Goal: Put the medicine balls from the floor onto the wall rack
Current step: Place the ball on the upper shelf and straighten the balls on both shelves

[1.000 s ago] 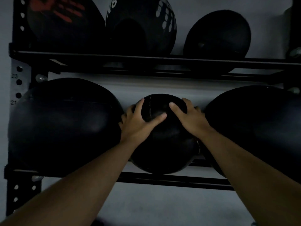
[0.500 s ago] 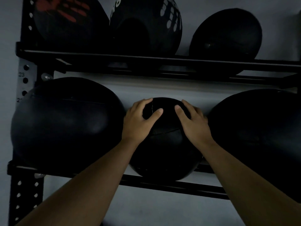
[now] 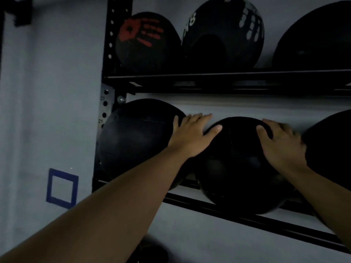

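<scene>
Both hands (image 3: 191, 136) flat on ball (image 3: 239, 168)

dim, underexposed view with a cool blue-grey cast; the black medicine balls (image 3: 239, 168) on the wall rack (image 3: 209, 78) lose nearly all surface detail. the right hand (image 3: 283, 147) is motion-blurred, and straight rack rails bow toward the edges.

Both arms reach forward, left hand (image 3: 191, 135) and right hand (image 3: 281, 143) spread flat, palms down.
</scene>
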Demonstrator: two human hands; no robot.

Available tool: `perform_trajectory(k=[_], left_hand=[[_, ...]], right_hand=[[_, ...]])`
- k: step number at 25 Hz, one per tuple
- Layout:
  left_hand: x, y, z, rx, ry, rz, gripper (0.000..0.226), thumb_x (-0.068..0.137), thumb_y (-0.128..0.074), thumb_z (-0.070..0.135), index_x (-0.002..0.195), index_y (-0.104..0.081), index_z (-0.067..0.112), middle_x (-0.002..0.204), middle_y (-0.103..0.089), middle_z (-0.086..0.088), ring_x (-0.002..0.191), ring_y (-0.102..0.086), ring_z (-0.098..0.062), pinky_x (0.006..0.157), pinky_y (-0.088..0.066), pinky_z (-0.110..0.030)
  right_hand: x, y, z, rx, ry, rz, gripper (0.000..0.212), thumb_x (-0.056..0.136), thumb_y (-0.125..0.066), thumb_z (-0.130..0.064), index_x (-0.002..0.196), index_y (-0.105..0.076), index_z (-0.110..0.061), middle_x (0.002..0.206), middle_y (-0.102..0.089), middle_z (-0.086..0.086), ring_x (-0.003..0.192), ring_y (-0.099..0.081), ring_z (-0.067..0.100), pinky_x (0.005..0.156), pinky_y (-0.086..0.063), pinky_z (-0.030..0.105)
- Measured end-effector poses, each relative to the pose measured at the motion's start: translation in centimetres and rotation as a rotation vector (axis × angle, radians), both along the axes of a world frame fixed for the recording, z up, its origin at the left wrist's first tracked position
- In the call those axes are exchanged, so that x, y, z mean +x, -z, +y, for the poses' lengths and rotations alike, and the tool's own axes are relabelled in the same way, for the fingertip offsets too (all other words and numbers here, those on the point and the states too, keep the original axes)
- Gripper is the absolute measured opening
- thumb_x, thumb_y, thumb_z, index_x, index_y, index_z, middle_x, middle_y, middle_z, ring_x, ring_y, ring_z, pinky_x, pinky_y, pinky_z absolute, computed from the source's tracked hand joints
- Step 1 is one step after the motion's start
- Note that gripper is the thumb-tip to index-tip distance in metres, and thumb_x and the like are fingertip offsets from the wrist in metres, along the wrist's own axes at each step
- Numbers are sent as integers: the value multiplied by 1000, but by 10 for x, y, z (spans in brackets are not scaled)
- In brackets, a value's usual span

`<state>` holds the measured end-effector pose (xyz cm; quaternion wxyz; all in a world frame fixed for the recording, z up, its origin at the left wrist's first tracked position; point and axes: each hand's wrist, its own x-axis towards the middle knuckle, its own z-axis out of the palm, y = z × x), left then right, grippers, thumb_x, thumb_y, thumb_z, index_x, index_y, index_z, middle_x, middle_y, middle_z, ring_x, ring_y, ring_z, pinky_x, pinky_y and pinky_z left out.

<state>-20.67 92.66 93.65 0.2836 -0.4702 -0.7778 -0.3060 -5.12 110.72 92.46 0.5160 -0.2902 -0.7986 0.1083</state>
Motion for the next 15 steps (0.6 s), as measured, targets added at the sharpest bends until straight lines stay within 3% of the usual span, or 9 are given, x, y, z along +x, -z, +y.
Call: perform_trajectory(k=[5,10,13,15], left_hand=[[-59,-43,-77,215,-158,15,69,99,-35,72,158,-43,35,171,-35,0,161,-24,-29,129,-6,-60],[-144,-35,-158,309,-179,-177,84,85,-38,87,153,-44,39,167,-39,-5,153,-36,-37,122,-26,-67],[-186,-9,-193,400,81,-396,107,65,-45,98,157,-40,43,168,-36,-5,154,-38,-34,123,-32,-61],[-198,17,-195,370,245,-429,114,61,-51,99,161,-31,47,173,-26,-1,159,-28,-28,127,-27,-59]], right_hand=[[-51,-22,-94,68,-116,48,62,100,-45,-60,152,-49,-26,157,-46,21,145,-39,44,123,-26,53],[-146,-27,-193,14,-232,-109,81,87,-32,-87,156,-33,-44,166,-31,8,150,-30,41,120,-27,63],[-187,-17,-220,-36,-231,-134,95,76,-30,-96,159,-21,-50,172,-18,6,157,-17,41,122,-17,70],[-199,-6,-219,-32,-183,-93,99,72,-30,-99,158,-15,-54,175,-10,5,160,-7,41,122,-9,73]])
